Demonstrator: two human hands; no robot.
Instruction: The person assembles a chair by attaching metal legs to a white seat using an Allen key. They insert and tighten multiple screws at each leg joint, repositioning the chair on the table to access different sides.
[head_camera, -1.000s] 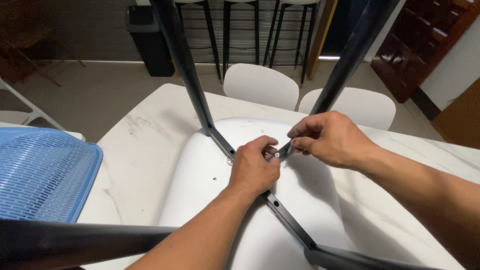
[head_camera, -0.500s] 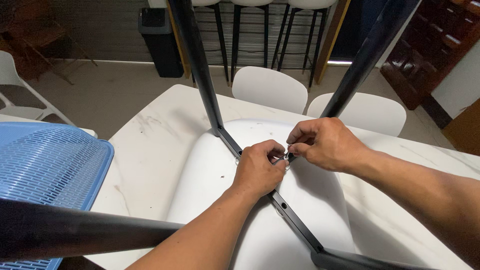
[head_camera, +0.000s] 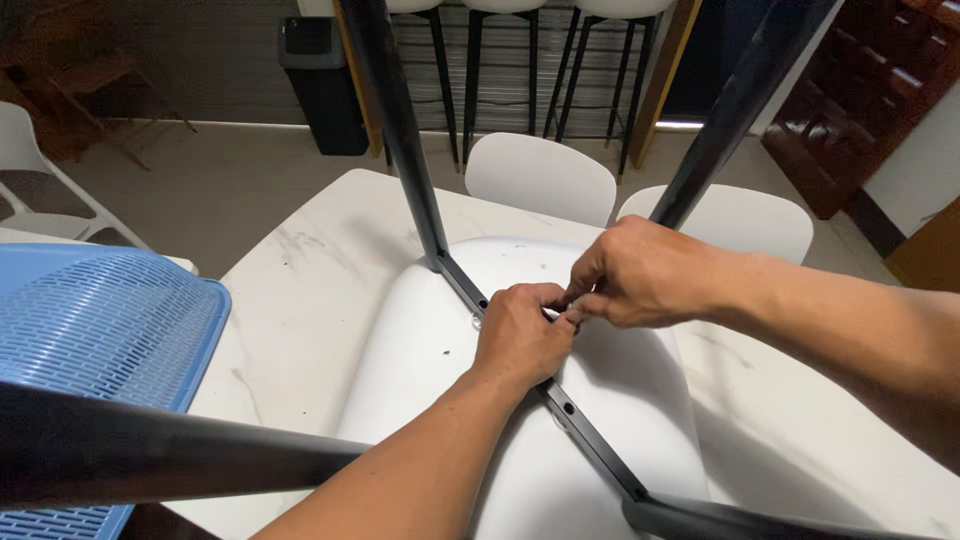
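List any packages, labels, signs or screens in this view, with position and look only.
None visible: no package, label, sign or screen.
Nearest candidate: black bin, far left by the wall, boxy, plain.
Blue perforated basket, left edge, bears no label.
Both hands, left hand and right hand, are on the black frame of an upturned white chair seat, also unmarked.

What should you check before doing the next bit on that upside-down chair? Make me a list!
1. White chair seat lies flat, underside up, on the marble table: ok.
2. Left hand rests on the black frame bar: ok.
3. Right hand pinches at the same spot: ok.
4. Small part between the fingertips: cannot tell, hidden.
5. Black legs point up, away from both arms: ok.
6. Blue basket sits apart from the seat: ok.
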